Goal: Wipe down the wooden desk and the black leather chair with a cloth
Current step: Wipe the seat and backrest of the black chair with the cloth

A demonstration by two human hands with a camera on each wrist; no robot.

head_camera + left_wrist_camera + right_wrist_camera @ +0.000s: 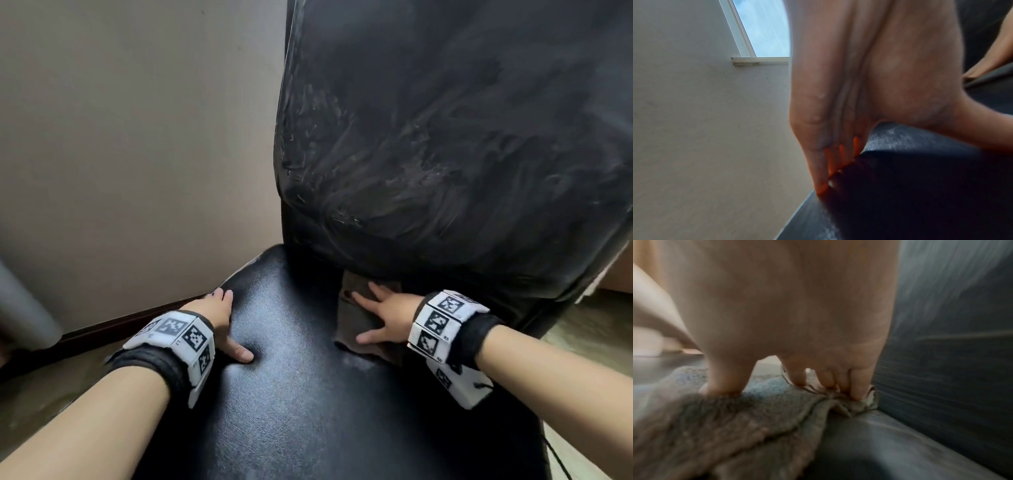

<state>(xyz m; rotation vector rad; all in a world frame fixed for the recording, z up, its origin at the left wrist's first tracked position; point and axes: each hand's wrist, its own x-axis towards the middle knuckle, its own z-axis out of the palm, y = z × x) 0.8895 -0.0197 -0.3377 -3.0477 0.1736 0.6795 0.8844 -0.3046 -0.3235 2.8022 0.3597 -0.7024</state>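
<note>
The right hand (387, 313) lies flat with spread fingers on the cloth (356, 322), pressing it down, not closed around it. The cloth is brown-grey and lies under this hand on the back of the chair seat (301, 394), touching the chair back (445, 137). Across the seat from it, the left hand (224, 322) rests open on the seat's edge, fingers straight, thumb pushing into the black leather. The chair back shows pale smears. Past the left hand is a wall (137, 137).
</note>
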